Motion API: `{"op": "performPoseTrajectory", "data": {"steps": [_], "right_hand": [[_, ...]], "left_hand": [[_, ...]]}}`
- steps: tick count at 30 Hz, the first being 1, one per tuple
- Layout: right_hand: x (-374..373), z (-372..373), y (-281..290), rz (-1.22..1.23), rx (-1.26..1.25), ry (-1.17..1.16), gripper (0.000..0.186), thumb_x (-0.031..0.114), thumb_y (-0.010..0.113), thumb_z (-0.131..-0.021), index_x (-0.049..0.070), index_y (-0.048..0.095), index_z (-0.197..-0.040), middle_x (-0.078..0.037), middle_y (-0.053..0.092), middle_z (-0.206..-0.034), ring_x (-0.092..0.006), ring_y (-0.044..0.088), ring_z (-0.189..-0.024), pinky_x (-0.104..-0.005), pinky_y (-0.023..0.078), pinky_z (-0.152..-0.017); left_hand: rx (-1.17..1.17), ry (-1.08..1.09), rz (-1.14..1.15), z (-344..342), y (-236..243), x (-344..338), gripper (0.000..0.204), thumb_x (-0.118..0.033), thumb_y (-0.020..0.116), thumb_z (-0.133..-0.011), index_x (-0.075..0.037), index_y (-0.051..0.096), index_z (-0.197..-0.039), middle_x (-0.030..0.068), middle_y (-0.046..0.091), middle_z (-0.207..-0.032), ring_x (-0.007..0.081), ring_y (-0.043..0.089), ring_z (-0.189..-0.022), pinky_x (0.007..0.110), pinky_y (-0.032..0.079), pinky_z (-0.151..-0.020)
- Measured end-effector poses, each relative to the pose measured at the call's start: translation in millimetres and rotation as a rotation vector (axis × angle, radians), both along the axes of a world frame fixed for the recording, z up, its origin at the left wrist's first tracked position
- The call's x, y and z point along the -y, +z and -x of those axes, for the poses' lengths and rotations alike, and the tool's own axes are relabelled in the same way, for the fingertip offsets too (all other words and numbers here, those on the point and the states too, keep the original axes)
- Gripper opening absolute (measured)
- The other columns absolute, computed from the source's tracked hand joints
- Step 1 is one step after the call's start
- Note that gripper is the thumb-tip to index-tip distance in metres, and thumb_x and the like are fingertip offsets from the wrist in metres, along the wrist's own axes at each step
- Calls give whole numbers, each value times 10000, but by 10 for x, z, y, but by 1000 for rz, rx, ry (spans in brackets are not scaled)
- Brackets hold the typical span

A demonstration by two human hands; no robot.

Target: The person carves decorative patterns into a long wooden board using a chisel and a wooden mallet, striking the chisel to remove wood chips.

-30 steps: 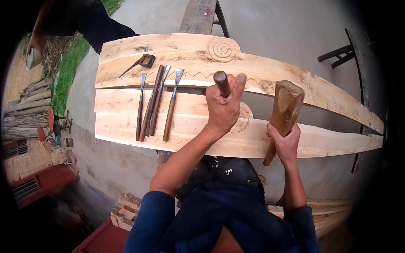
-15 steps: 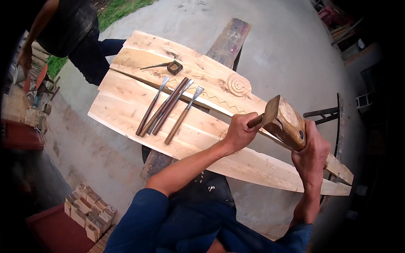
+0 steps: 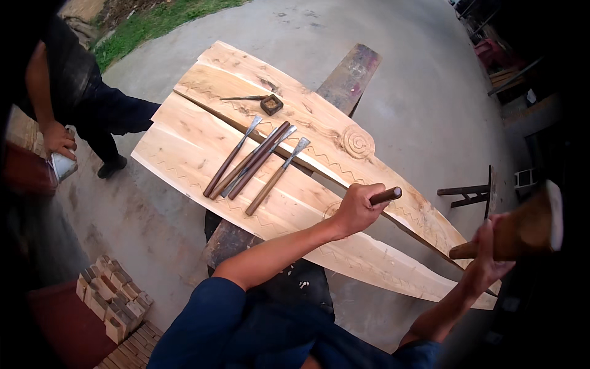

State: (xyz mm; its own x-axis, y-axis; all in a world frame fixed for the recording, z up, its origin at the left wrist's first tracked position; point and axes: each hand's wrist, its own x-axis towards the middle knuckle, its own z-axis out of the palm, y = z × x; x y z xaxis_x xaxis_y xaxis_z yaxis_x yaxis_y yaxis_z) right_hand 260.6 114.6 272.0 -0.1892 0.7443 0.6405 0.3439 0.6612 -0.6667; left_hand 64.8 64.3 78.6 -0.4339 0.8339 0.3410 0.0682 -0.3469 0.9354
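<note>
My left hand is closed around a chisel, its dark wooden handle end sticking out above the fist; the blade is hidden behind the hand. Raised at the right, my right hand grips the handle of a wooden mallet, well apart from the chisel. Beneath the hands lie two pale boards, a near one and a far one, with zigzag lines along them. A carved spiral marks the far board. Several chisels lie across the boards, left of my left hand.
A small dark square box with a thin stick beside it sits on the far board. A plank support runs under the boards. At left, a co-worker's hand holds a white container. Wooden blocks are stacked at lower left.
My right hand has swung the mallet away to the right and down from the chisel handle. The left hand stays on the chisel. The co-worker's hand with the container shows more fully.
</note>
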Motion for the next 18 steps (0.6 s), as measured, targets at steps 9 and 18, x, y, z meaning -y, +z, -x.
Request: {"op": "performPoseTrajectory", "data": {"steps": [9,18], "right_hand": [[63,183,-67,-140,278,-124,113,-49,673,-917,17,633,-999,-87,671,-810,-219,643,-676,-360,498,-629],[96,93,-438,-249,548,-100,428,-61,768,-743,38,632,-1137,-193,666,-880,-434,662,-757,-467,532,-694]], "left_hand": [[-33,0,16,28,28,10,312,-44,712,-954,22,464,-778,139,374,-627,189,295,-608,354,323,-525],[-57,-20,20,54,41,-53,261,-78,714,-975,28,541,-811,110,392,-624,130,322,-615,344,344,-528]]}}
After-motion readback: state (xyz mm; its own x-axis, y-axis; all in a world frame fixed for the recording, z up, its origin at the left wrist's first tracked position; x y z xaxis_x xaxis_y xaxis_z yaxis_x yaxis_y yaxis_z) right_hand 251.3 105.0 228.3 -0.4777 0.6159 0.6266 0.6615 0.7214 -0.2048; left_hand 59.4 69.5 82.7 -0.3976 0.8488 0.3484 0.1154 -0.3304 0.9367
